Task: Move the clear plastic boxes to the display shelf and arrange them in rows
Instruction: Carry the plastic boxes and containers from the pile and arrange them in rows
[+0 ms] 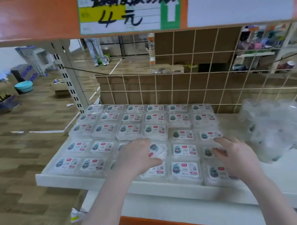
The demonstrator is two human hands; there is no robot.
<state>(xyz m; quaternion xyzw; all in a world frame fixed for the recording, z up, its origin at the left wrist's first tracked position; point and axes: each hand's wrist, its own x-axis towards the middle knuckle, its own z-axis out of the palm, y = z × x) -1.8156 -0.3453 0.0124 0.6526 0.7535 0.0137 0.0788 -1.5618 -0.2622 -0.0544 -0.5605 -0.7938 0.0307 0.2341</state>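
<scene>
Several clear plastic boxes (183,150) with white labels lie in rows on the white display shelf (64,178). My left hand (136,156) rests palm down on a tilted box (157,150) in the middle of the front rows, thumb under its near edge. My right hand (236,156) lies on the boxes at the right end of the rows, fingers spread over a box (208,151). A loose heap of more clear boxes (275,128) sits on the shelf to the right.
A wire grid back panel (186,82) with brown cardboard behind closes the shelf's rear. An orange shelf edge with a handwritten price sign (120,10) hangs overhead. A slotted upright post (69,82) stands at the left. A person's legs (97,51) stand far behind.
</scene>
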